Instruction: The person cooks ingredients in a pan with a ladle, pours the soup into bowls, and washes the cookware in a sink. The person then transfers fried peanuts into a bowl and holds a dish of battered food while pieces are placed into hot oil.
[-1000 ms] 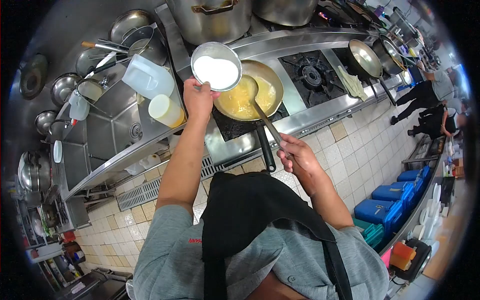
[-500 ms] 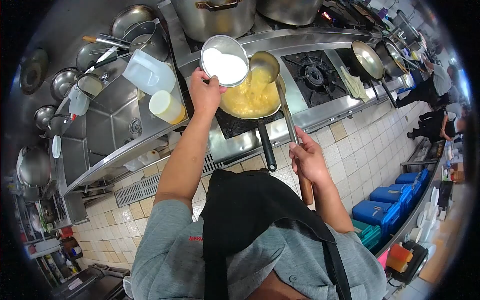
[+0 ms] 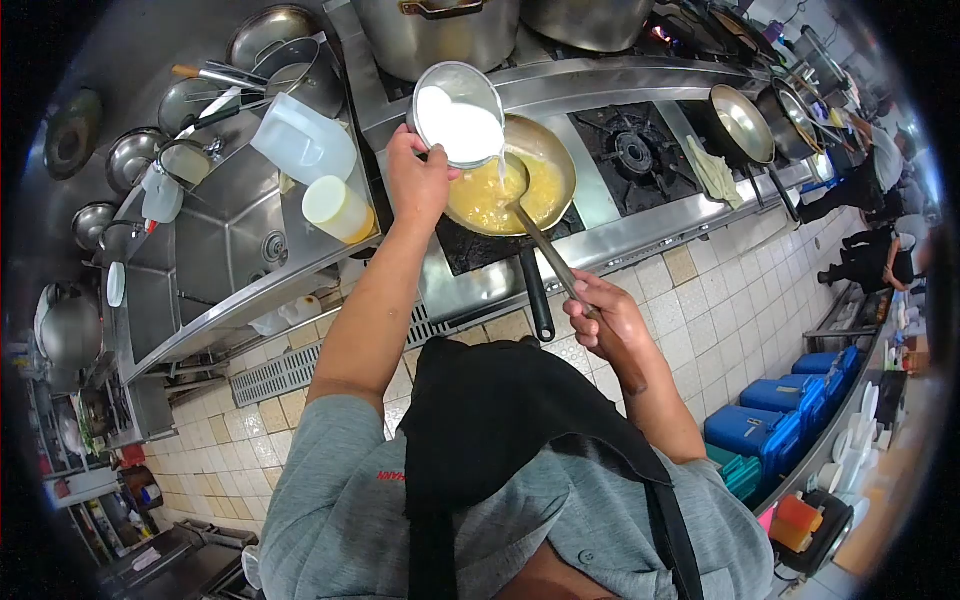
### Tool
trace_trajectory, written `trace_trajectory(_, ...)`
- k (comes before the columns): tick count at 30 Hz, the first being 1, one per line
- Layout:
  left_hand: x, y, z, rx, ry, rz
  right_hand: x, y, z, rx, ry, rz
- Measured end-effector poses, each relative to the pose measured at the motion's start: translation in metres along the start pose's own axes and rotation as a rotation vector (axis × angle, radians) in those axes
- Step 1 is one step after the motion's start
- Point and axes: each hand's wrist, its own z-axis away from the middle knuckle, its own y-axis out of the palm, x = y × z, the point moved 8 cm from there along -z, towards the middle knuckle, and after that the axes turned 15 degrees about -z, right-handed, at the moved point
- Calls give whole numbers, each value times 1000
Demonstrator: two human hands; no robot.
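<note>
My left hand (image 3: 418,180) grips a metal bowl (image 3: 432,84) of white liquid (image 3: 458,126), tilted over the pan. A thin white stream runs off its right lip into the frying pan (image 3: 563,158), where a yellow, lumpy mixture (image 3: 545,190) lies. In my right hand (image 3: 607,313) is the handle of a long ladle (image 3: 545,247). The ladle's head rests in the mixture, just below the stream. The pan sits on a burner, its black handle (image 3: 537,300) pointing toward me.
Two large pots (image 3: 440,40) stand behind the pan. To the right are a bare burner (image 3: 632,152), a cloth (image 3: 712,172) and another pan (image 3: 742,125). A plastic jug (image 3: 303,140), a yellow container (image 3: 338,208) and a sink (image 3: 225,240) lie left. People (image 3: 870,255) stand far right.
The bowl has moved slightly right and tipped, and white liquid now pours from it. The ladle rose with yellow mixture, poured it back, and its head is down in the pan again.
</note>
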Motion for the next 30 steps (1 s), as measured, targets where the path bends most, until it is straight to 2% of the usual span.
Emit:
trace_trajectory(1,-1,0,0,4,0,10,-2,1,4,12,46,-121)
trace_trajectory(3,-4,-2,0,-3,-3,-6,-4,4,12,31,49,-160)
trace_trajectory(9,-5,0,-4,-3,17,-4,11,12,31,-18,-142,112)
trace_trajectory(14,-11,2,-5,22,22,16,25,4,18,-145,-339,401)
trace_trajectory(19,-13,4,-7,-9,56,35,17,-6,-13,-152,-350,562)
trace_trajectory(23,-13,3,-8,-9,37,52,9,1,-11,-103,-216,435)
trace_trajectory(25,-5,4,-9,-4,-91,222,-2,5,-5,16,6,45)
trace_trajectory(26,-7,1,-10,-6,-87,224,-2,5,2,-6,37,-42)
trace_trajectory(28,3,-1,-6,39,-262,303,1,6,12,19,51,-85)
trace_trajectory(30,4,-7,-4,29,-290,361,2,9,23,39,46,-110)
